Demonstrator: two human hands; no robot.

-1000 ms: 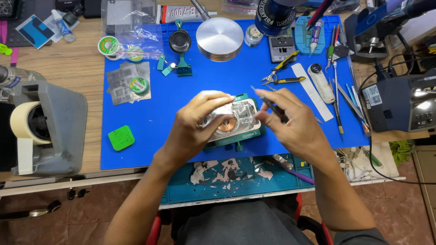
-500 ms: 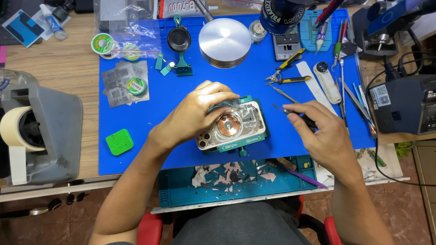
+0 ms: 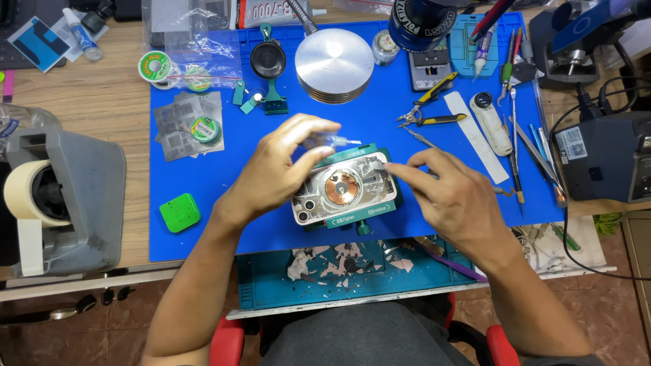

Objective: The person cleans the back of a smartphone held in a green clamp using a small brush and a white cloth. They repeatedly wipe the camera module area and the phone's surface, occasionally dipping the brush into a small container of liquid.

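Silver metal of an opened phone back (image 3: 342, 190), with its copper coil showing, is lying clamped in a teal holder (image 3: 352, 218) on the blue mat (image 3: 224, 196). The left hand (image 3: 278, 169) is hovering over the phone's far left end, fingers pinching a small clear shard. The right hand (image 3: 451, 196) is resting at the phone's right edge, fingers pressed together, forefinger touching it. Yellow-handled pliers (image 3: 427, 112) are lying farther off.
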